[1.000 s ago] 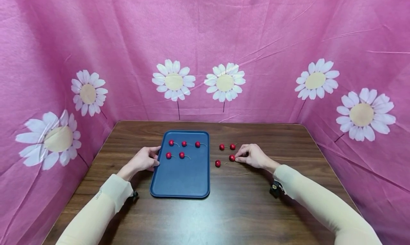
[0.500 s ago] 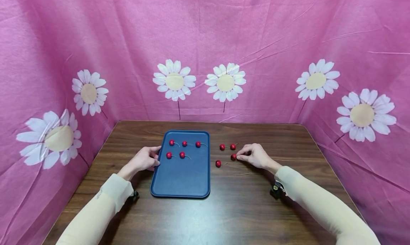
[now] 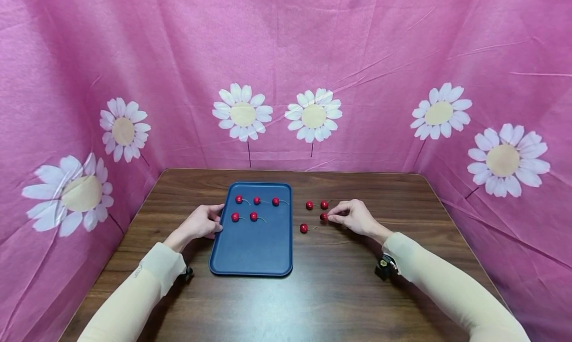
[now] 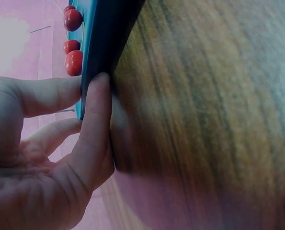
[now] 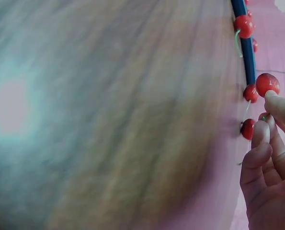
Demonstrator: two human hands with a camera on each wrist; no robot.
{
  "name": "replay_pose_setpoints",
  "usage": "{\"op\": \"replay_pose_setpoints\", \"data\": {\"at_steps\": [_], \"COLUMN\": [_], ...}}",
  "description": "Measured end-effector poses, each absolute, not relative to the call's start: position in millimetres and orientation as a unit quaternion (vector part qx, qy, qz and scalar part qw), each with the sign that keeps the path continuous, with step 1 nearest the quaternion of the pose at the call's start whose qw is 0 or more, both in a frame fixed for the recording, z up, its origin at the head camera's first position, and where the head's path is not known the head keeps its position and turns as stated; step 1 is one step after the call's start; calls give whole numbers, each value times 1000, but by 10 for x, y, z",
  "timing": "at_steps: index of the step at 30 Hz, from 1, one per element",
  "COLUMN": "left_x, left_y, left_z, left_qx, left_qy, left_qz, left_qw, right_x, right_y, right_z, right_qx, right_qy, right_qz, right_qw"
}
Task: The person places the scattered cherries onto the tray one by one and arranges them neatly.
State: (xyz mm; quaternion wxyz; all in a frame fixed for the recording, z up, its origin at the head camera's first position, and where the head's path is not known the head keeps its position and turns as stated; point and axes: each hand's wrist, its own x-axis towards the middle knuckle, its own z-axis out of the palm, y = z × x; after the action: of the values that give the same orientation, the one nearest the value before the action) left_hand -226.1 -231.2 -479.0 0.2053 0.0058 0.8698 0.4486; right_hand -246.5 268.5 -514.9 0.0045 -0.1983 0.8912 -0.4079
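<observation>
My left hand (image 3: 199, 223) grips the left edge of a dark blue tray (image 3: 251, 252), with fingers on both sides of the rim in the left wrist view. Several red cherries with stems, one of them a cherry (image 3: 235, 217) near that hand, lie in two rows on the tray's far half. To the right of the tray, my right hand (image 3: 359, 218) pinches a cherry (image 5: 267, 85) at its stem side between thumb and fingertips. In the right wrist view this cherry shows above the tabletop, and a bit of green stem sticks out among the fingers.
Two cherries lie close beyond the pinched one, the left cherry (image 3: 310, 205) and the right cherry (image 3: 324, 204). Another cherry (image 3: 304, 228) sits nearer the tray's right rim. A brown wooden table (image 3: 339, 292) carries everything, with a pink flowered curtain (image 3: 380, 44) around it.
The cherry in my right hand has shifted slightly toward the table's far side, and the right fingers have moved with it. My left hand and the tray have stayed in place.
</observation>
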Motion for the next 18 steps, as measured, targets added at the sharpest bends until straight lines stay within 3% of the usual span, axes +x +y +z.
{"op": "replay_pose_setpoints", "data": {"at_steps": [18], "left_x": [-2246], "left_y": [-2310], "left_z": [-4785], "left_qx": [7], "left_qy": [872], "left_qz": [444], "left_qw": [207], "right_x": [-2543], "right_y": [2251], "right_z": [-4933], "right_qx": [-225], "right_qy": [874], "right_qz": [-430], "right_qw": [-3]}}
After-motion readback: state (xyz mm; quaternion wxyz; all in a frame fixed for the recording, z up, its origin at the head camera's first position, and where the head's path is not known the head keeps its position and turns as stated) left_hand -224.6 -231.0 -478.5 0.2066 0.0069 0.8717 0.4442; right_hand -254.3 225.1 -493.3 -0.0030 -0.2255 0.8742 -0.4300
